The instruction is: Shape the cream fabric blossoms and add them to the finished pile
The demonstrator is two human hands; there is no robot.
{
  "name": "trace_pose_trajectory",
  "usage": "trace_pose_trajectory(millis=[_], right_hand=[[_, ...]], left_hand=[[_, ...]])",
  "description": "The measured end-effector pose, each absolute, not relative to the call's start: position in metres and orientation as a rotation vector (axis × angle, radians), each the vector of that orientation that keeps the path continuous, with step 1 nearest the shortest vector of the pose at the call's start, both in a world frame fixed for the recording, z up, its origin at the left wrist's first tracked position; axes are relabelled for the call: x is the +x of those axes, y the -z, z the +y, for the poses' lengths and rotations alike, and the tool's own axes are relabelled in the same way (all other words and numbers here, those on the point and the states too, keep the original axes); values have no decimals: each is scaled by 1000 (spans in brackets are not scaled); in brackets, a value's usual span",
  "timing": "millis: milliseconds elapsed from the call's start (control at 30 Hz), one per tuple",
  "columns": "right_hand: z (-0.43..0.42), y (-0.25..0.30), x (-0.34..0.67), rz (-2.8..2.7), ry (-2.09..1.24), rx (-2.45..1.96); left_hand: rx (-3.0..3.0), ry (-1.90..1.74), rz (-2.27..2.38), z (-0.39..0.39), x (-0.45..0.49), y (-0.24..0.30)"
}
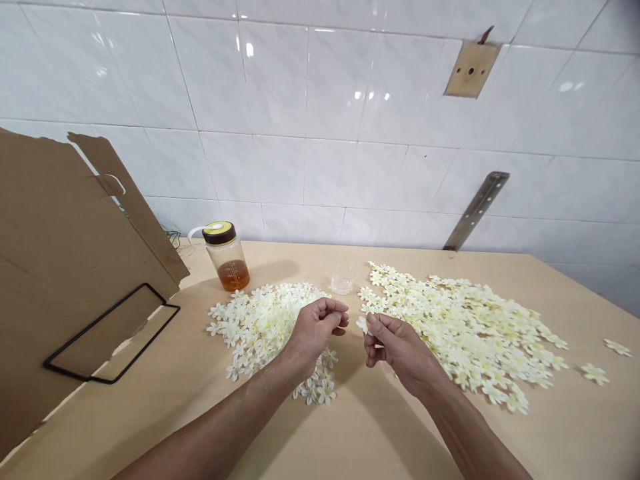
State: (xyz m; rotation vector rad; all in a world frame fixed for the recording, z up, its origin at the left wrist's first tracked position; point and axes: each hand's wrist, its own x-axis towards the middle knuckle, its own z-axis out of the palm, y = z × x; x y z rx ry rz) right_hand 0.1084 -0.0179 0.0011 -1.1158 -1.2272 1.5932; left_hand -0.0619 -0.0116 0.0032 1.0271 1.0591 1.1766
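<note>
Evidently the work is partway along: a single tiled wall (pixel 330 80) rises behind one broad worktop (pixel 565 427), and on that stand two heaps of small artificial flowers, so some handling looks done and plenty appears left, though which heap is the finished one cannot be told. One big cardboard piece (pixel 65 220) stands at the left. The right-hand heap (pixel 475 327), yellowish and widely spread, is the larger; the left-hand heap (pixel 273 313), whiter and more compact, is the smaller; both hold far too many blossoms to count. Of the two hands, the left hand (pixel 320 327) is curled beside the whiter heap, thumb drawn in toward the fingers, and whether it pinches anything cannot be made out. The right hand (pixel 397 343) grips one pale flower (pixel 362 325) between thumb and finger, held up between the heaps. Next in size come one black wire frame (pixel 95 325) by the cardboard, one perforated metal strip (pixel 475 212) slanting at the wall, one lidded bottle (pixel 227 259) of amber liquid behind the whiter heap, one wall plate (pixel 463 73) and one clear dish (pixel 343 285) between the heaps. Smallest, two stray flowers (pixel 595 374) lie apart at the far right.
</note>
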Motion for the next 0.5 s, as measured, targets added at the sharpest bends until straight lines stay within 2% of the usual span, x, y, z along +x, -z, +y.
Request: trace_pose_trajectory(millis=[500], right_hand=[[-19, -2, 107, -1294, -1576, -1070]], left_hand=[[1041, -1118, 1032, -8, -65, -3]])
